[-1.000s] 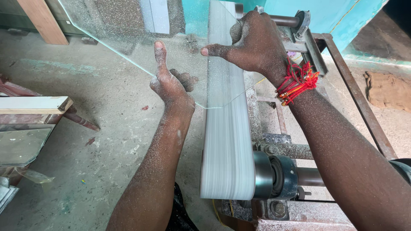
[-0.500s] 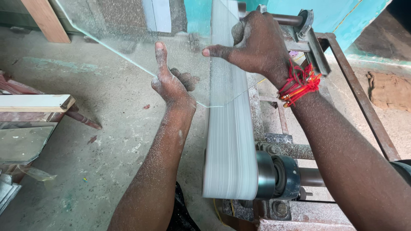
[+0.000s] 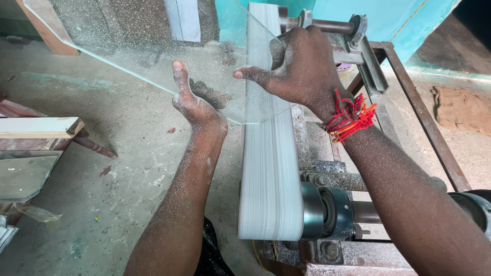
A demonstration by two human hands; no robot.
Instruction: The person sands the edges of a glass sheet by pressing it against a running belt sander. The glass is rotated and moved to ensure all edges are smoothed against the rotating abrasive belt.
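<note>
At nine o'clock a wooden plank lies flat over a dusty mirror pane. Toward eleven o'clock a clear glass sheet slants from the upper left down to the belt. The left hand, fingers straight, presses its palm edge along the sheet's lower rim. At centre the white sanding belt runs twelve to six over a steel roller. At one o'clock the right hand grasps the glass on the belt, red thread bracelet at its wrist.
</note>
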